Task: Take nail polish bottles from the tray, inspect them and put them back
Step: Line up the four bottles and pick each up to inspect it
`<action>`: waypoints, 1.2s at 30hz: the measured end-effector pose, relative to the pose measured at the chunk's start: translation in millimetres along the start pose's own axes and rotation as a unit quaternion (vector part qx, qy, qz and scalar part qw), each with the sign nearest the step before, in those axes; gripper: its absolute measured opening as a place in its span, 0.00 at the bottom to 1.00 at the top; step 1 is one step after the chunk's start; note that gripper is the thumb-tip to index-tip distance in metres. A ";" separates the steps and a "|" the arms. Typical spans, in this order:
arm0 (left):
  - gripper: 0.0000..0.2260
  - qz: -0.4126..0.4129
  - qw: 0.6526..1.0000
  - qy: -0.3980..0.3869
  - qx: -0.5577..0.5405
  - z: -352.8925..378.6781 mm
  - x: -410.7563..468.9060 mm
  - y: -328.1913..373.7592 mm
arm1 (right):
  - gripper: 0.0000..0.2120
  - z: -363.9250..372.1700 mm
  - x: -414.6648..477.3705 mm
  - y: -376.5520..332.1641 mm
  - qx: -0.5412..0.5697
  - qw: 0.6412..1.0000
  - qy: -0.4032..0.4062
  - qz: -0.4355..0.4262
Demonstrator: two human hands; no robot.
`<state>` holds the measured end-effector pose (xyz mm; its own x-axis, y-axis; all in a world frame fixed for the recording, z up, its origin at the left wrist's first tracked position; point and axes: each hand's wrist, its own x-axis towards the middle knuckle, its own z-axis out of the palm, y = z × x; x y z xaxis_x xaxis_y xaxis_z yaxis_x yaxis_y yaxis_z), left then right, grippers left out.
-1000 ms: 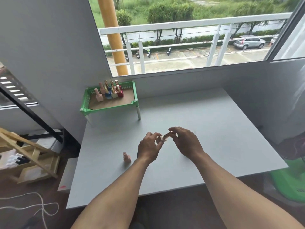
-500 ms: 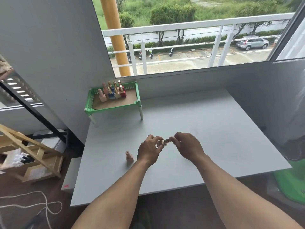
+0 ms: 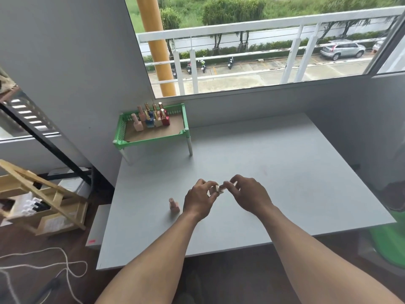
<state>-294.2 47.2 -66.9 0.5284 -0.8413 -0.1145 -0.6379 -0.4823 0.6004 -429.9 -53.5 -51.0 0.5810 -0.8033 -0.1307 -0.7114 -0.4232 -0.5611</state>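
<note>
You hold 1 nail polish bottle (image 3: pixel 215 189) between both hands, above the counter (image 3: pixel 274 172), well on your side of the green tray (image 3: pixel 153 140) and a little past its right corner. Your left hand (image 3: pixel 198 199) has its fingers curled, pinching the pale square body. Your right hand (image 3: pixel 247 195) pinches the cap end with its fingertips, the other fingers loosely arched. The spot is blurred, so I cannot tell whether the cap is being turned or only steadied.

A 2nd, pinkish bottle (image 3: pixel 174 205) stands upright on the counter, also well on your side of the tray, about in line with its right end. The remaining bottles (image 3: pixel 151 118) stand clustered at the tray's back, left of centre.

Expect the bottle to be light, rigid and probably glass, so it should be smooth and liable to chip if it drops on the hard counter. Take it by the flat sides of the body, which give the fingers the surest seat. The tall narrow cap is handy for lifting out of the tight cluster, but it may turn loose under a twist. Set it down base first, since the small foot tips easily.
</note>
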 end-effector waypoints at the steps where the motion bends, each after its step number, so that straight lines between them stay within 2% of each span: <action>1: 0.09 0.000 1.000 -0.003 0.000 0.8 0.5 -1.3 | 0.16 0.7 -0.6 -0.2 0.008 1.000 -0.008 0.000; 5: 0.09 0.002 1.000 -0.001 -0.005 2.4 3.2 -3.9 | 0.12 3.4 0.2 1.8 0.011 1.000 -0.026 0.001; 9: 0.09 -0.001 1.000 0.006 -0.002 2.1 3.7 -2.3 | 0.16 2.1 2.7 1.0 0.009 1.000 -0.011 0.011; 15: 0.09 -0.009 1.000 -0.001 0.003 5.3 7.4 -3.9 | 0.12 3.7 5.4 4.2 0.014 1.000 -0.019 0.000; 19: 0.10 0.005 1.000 -0.017 -0.014 12.1 14.1 -8.8 | 0.15 2.5 8.2 5.7 0.000 1.000 -0.006 0.011; 23: 0.10 0.014 1.000 -0.019 -0.021 19.1 20.0 -13.7 | 0.12 1.8 10.3 8.9 0.013 1.000 -0.017 -0.002; 28: 0.10 0.023 0.999 -0.019 -0.022 27.9 22.4 -15.5 | 0.15 3.9 11.7 11.4 -0.011 1.000 -0.014 0.017; 32: 0.09 0.019 0.999 -0.021 -0.035 33.2 24.5 -16.0 | 0.11 4.5 12.5 14.0 0.007 0.999 -0.031 0.004; 36: 0.10 0.018 0.999 -0.023 -0.035 39.3 26.7 -17.1 | 0.14 3.5 14.6 17.6 -0.014 0.999 -0.022 0.030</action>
<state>-291.1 23.4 -111.4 0.4783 -0.8689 -0.1278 -0.6147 -0.4351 0.6578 -432.5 -71.2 -65.7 0.5536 -0.8084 -0.1999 -0.7556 -0.3867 -0.5287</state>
